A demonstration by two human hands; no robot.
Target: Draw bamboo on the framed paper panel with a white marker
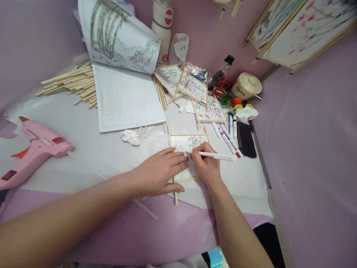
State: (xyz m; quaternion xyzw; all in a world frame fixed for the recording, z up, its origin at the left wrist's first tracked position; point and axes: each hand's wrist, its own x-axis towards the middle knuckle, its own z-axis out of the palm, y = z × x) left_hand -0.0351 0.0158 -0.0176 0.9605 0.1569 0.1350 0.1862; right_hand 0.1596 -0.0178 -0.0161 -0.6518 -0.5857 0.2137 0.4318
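A small picture (181, 140) in a frame of thin wooden sticks lies on the white table cover, with dark branch-like lines drawn on it. My left hand (161, 172) lies flat over its left side, fingers spread and pointing right. In my right hand (206, 165) is a slim white pen (220, 155), pinched between the fingers. Its tip meets the paper close to my left fingertips. The lower middle of the picture is partly hidden by both hands.
A pink glue gun (46, 143) lies left. Behind are an open picture book (128, 100), wooden sticks (75, 83), framed drawings (192, 87) and a white bottle (161, 33). Markers (227, 139), a black phone (245, 139) and a lidded beige pot (247, 86) are right. Crumpled tissue (130, 137) lies near the book.
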